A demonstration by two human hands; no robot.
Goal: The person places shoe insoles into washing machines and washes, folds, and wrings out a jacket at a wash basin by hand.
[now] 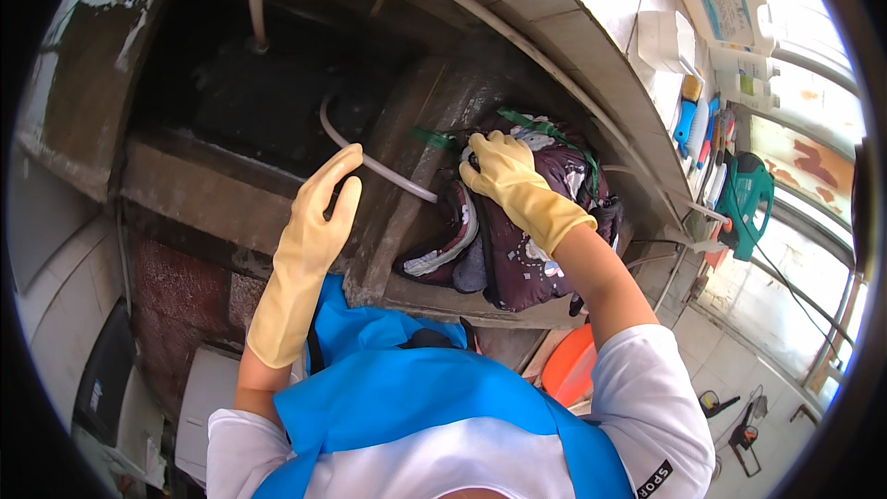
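My left hand (312, 222), in a long cream rubber glove, is raised near the front wall of the dark water basin (208, 152), thumb apart from the fingers and nothing in it. The other glove covers my right hand (502, 166), whose curled fingers rest on a dark maroon patterned fabric item (527, 242) with black edging and green straps. Whether those fingers grip the cloth cannot be told. The fabric lies bunched on the concrete ledge right of the basin. A pale hose (395, 175) runs from the water to the fabric's left side.
A white pipe (513, 41) crosses behind the fabric. On the tiled shelf at right stand white plastic jugs (731, 7), several brushes (696, 128) and a green power tool (747, 204). An orange basin (572, 364) sits below the ledge. A second hose (257, 7) hangs into the water.
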